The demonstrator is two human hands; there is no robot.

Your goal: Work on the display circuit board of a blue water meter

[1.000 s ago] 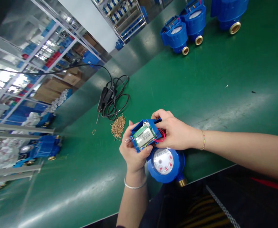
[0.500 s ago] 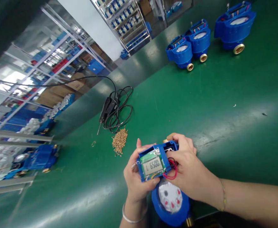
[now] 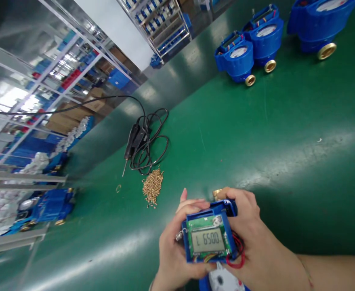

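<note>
A blue water meter is between my hands near the bottom of the head view. Its upper part is an open blue display box (image 3: 189,245) with a green circuit board and an LCD (image 3: 208,240) reading about "L 6500". My left hand (image 3: 173,246) wraps round the box's left side, fingers over the far edge and thumb along the near one. My right hand (image 3: 250,230) grips its right side, where red and black wires (image 3: 238,252) loop out. Partly hidden below the box, a white dial (image 3: 224,279) shows. A brass fitting (image 3: 216,194) sticks out beyond my right fingers.
On the green table (image 3: 195,161) lie a heap of small brass screws (image 3: 153,186) and a black electric screwdriver (image 3: 131,139) with a coiled cable (image 3: 162,141). Several blue water meters (image 3: 238,60) stand at the far right. Shelving racks (image 3: 59,85) with boxes rise beyond the table's left edge.
The view has shifted, so my hands and the meter sit lower in it. The display box has turned, and its LCD faces me more squarely. Both hands keep their hold.
</note>
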